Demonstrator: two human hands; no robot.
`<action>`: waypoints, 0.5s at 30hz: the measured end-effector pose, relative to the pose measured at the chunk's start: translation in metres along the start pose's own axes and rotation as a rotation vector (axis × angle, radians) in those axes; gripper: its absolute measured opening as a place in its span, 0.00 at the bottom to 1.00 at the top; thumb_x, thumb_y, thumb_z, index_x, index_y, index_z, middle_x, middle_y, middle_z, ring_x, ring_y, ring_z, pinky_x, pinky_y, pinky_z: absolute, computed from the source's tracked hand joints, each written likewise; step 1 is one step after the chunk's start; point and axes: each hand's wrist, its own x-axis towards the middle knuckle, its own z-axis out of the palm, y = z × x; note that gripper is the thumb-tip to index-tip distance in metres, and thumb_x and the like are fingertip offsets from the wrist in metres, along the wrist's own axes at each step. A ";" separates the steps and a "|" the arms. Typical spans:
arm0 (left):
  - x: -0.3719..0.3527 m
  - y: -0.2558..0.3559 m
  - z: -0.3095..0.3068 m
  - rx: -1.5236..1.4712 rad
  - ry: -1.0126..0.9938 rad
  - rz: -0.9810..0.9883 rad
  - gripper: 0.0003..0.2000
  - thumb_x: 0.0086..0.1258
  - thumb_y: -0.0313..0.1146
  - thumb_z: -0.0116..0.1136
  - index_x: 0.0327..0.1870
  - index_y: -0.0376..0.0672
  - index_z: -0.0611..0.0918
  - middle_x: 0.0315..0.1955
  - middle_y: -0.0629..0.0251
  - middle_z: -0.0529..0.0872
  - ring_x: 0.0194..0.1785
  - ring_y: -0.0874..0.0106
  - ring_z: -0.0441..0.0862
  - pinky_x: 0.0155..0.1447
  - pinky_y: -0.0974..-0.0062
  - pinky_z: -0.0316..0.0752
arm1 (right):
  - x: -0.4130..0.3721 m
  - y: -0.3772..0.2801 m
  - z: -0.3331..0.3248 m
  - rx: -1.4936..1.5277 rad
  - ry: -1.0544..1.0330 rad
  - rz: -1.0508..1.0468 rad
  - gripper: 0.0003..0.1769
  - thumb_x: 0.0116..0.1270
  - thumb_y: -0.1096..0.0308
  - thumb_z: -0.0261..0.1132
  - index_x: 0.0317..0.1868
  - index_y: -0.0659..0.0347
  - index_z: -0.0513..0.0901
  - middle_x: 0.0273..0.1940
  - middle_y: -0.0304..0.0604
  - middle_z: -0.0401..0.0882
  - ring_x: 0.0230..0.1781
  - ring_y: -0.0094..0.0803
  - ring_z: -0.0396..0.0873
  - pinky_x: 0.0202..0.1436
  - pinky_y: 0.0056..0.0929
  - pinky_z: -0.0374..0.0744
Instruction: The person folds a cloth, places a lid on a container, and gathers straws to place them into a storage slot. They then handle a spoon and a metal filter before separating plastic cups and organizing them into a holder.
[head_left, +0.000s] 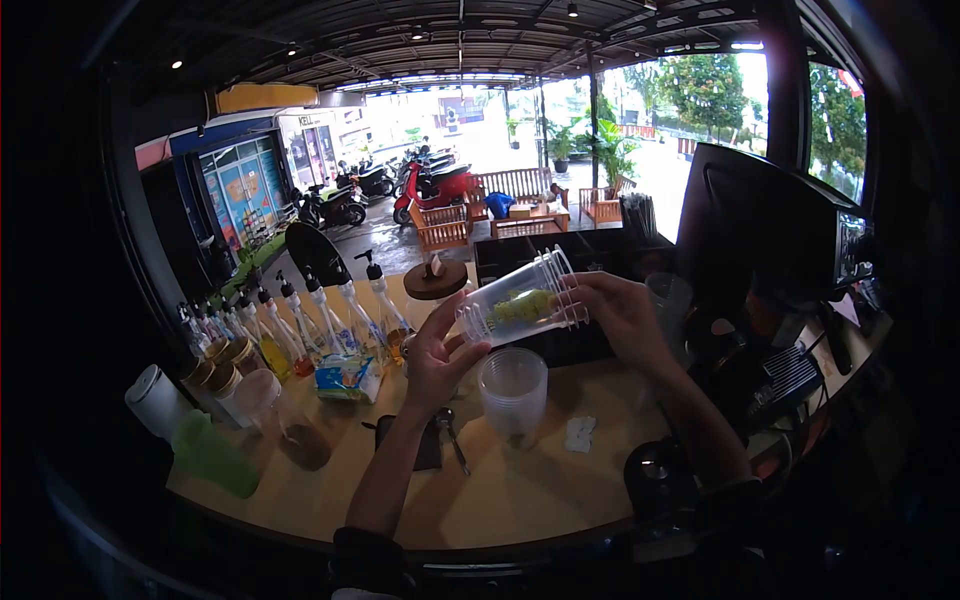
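Note:
Between my hands, a stack of clear plastic cups with a yellow-green print lies tilted on its side above the counter. My left hand grips the base end, thumb below and fingers behind. At the rim end, my right hand has its fingers closed on the stacked lips. Just below stands another stack of translucent cups, upright on the counter. A spoon lies to its left on a dark cloth or pad, and a crumpled white tissue lies to its right.
Several pump syrup bottles line the left side. Near them are a tissue pack, a green cup and a clear container. A round wooden lid sits behind; a dark monitor rises at right.

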 end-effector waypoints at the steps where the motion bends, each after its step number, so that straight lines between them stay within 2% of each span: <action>1: 0.000 0.000 0.000 0.000 0.000 -0.001 0.36 0.56 0.21 0.67 0.67 0.37 0.63 0.64 0.54 0.67 0.66 0.66 0.67 0.66 0.66 0.69 | 0.000 -0.002 0.001 0.001 0.008 0.018 0.14 0.71 0.70 0.56 0.51 0.73 0.77 0.41 0.49 0.82 0.42 0.28 0.82 0.46 0.25 0.81; 15: -0.001 -0.003 -0.001 0.046 -0.027 -0.002 0.36 0.55 0.22 0.68 0.66 0.35 0.64 0.64 0.52 0.66 0.66 0.65 0.67 0.66 0.66 0.69 | -0.005 0.007 0.003 0.083 -0.031 0.061 0.15 0.71 0.70 0.57 0.51 0.74 0.76 0.41 0.51 0.82 0.40 0.31 0.83 0.46 0.26 0.82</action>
